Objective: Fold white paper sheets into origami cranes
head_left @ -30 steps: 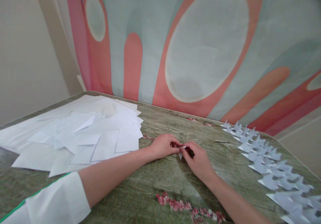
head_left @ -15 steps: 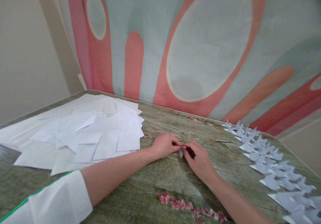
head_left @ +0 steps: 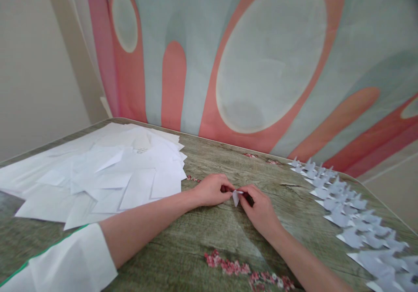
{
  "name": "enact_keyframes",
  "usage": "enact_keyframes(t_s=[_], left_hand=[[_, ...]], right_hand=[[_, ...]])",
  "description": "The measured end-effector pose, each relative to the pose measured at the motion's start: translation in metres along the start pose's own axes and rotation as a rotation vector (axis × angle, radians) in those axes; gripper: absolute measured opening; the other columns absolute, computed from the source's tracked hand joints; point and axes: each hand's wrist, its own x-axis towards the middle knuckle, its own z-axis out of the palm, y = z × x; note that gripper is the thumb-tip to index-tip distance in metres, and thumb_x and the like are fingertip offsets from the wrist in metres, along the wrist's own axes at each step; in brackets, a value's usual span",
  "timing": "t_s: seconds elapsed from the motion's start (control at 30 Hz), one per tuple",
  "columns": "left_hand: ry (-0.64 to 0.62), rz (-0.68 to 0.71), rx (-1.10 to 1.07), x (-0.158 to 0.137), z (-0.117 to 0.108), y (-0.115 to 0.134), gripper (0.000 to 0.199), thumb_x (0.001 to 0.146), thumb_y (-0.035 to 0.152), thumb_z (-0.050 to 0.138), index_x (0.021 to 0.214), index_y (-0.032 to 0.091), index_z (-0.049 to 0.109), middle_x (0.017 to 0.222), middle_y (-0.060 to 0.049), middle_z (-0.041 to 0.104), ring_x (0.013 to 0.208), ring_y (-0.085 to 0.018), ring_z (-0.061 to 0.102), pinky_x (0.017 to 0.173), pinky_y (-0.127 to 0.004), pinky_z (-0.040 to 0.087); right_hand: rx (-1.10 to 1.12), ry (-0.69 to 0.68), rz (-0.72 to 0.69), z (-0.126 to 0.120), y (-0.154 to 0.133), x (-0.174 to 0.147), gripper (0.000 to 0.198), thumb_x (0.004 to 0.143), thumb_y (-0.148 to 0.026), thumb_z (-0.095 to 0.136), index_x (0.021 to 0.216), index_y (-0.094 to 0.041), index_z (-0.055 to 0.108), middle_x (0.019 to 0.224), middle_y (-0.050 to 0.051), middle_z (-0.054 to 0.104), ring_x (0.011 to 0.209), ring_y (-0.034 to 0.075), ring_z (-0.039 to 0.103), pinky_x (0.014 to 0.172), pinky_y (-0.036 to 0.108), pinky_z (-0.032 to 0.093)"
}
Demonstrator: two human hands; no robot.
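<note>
A small piece of folded white paper (head_left: pixel 235 198) is held just above the middle of the table, one pointed part hanging down. My right hand (head_left: pixel 259 207) pinches it from the right between thumb and fingers. From the left, my left hand (head_left: pixel 215 190) is closed with its fingertips at the paper's left edge. The finest folds are too small to make out, and the fingers cover part of the paper.
Loose white paper sheets (head_left: pixel 107 174) lie in an overlapping pile on the left. Along the right edge stand rows of several folded paper cranes (head_left: pixel 339 209). The wood-patterned table (head_left: pixel 183 244) bears printed pink flowers and meets a patterned wall (head_left: pixel 192 78) behind.
My left fingertips have shifted slightly left, so more of the folded paper shows between the hands. My right hand stays nearly in place, and the whole view has drifted a little.
</note>
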Motion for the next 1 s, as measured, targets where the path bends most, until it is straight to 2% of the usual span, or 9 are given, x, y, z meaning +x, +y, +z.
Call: enact_keyframes(t_s=[0.2, 0.53, 0.8, 1.0], left_hand=[[0.046, -0.028, 0.060, 0.000, 0.004, 0.003, 0.017, 0.076, 0.020, 0.055, 0.080, 0.020, 0.071, 0.070, 0.000, 0.062, 0.068, -0.013, 0.055, 0.064, -0.020, 0.039], [0.084, -0.011, 0.355, -0.004, 0.010, 0.011, 0.014, 0.073, 0.020, 0.054, 0.070, 0.021, 0.067, 0.071, 0.000, 0.061, 0.070, -0.014, 0.055, 0.065, -0.022, 0.038], [0.077, 0.026, 0.393, -0.004, 0.007, 0.012, 0.014, 0.075, 0.020, 0.053, 0.073, 0.021, 0.067, 0.073, -0.001, 0.061, 0.073, -0.016, 0.055, 0.067, -0.023, 0.039], [0.019, 0.069, 0.433, -0.008, 0.001, 0.015, 0.020, 0.080, 0.021, 0.049, 0.085, 0.023, 0.068, 0.076, -0.002, 0.060, 0.075, -0.016, 0.055, 0.067, -0.023, 0.039]], right_hand=[[0.008, 0.000, -0.027, 0.000, 0.000, 0.000, 0.015, 0.080, -0.015, 0.047, 0.084, -0.020, 0.060, 0.080, 0.004, 0.060, 0.076, 0.018, 0.056, 0.069, 0.031, 0.045], [-0.002, -0.022, -0.057, -0.002, -0.002, 0.000, 0.019, 0.077, -0.010, 0.046, 0.082, -0.020, 0.061, 0.081, 0.004, 0.061, 0.077, 0.018, 0.056, 0.071, 0.032, 0.046], [-0.033, -0.055, -0.118, -0.005, 0.000, -0.003, 0.025, 0.081, -0.010, 0.045, 0.093, -0.020, 0.063, 0.090, 0.006, 0.061, 0.084, 0.019, 0.057, 0.077, 0.033, 0.047], [-0.083, -0.049, -0.226, -0.006, 0.002, -0.006, 0.031, 0.080, -0.010, 0.044, 0.102, -0.022, 0.062, 0.092, 0.006, 0.061, 0.087, 0.019, 0.057, 0.077, 0.035, 0.048]])
